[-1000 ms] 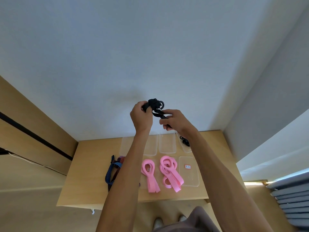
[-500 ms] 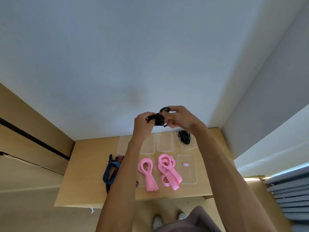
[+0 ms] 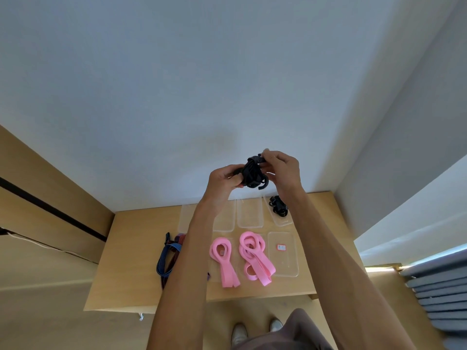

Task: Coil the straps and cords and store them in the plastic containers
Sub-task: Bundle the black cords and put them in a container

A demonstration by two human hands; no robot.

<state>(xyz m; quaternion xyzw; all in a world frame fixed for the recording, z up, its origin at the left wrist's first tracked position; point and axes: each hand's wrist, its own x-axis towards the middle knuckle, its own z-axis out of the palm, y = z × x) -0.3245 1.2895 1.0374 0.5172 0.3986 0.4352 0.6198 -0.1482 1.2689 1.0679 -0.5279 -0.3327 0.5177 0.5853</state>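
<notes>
Holding a black cord (image 3: 252, 174) up at chest height above the wooden table (image 3: 134, 248), well clear of its surface, with both hands closed around the bundle. Gripping one side of the coil in the left hand (image 3: 223, 179), fingers curled over it; pinching the top loop in the right hand (image 3: 283, 170), fingertips (image 3: 265, 154) pressed together on the strand. Winding the last free end, by the look of it, with a short hooked tail poking out below the bundle. Waiting on the table: one coiled black cord (image 3: 278, 209) lying inside the far right clear container (image 3: 284, 221), two more empty containers (image 3: 249, 213) just beside it, another empty container (image 3: 283, 253) nearer the edge. Lying near the front, uncoiled as yet: two pink straps (image 3: 255, 256) and a blue and red strap (image 3: 169, 256). Calling next, probably, for tucking that loose tail tight and lowering the bundle into an empty container without letting the coil spring apart
</notes>
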